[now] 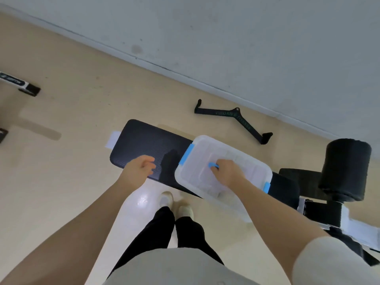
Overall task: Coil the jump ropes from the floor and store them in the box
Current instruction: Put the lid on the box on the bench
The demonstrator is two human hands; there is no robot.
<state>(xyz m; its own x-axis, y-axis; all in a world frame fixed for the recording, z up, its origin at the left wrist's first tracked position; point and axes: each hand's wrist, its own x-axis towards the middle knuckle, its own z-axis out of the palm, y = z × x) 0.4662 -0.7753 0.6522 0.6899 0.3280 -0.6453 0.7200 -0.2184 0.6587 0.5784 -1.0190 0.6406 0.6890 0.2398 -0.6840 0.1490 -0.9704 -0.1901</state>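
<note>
A translucent white plastic box (244, 159) with blue side latches rests on the black padded bench (148, 140), its lid closed. My right hand (226, 172) lies on top of the lid, fingers closed around the blue handle (212, 165) at the lid's middle. My left hand (139, 169) hovers over the near edge of the bench pad, left of the box, fingers loosely curled and holding nothing. No jump rope shows in this view.
A black V-shaped cable-machine handle (236, 120) lies on the beige floor beyond the bench, near the grey wall. A black foam roller pad (345, 169) stands at the bench's right end. Black equipment feet (28, 89) sit at the far left. My shoes (176, 204) stand beside the bench.
</note>
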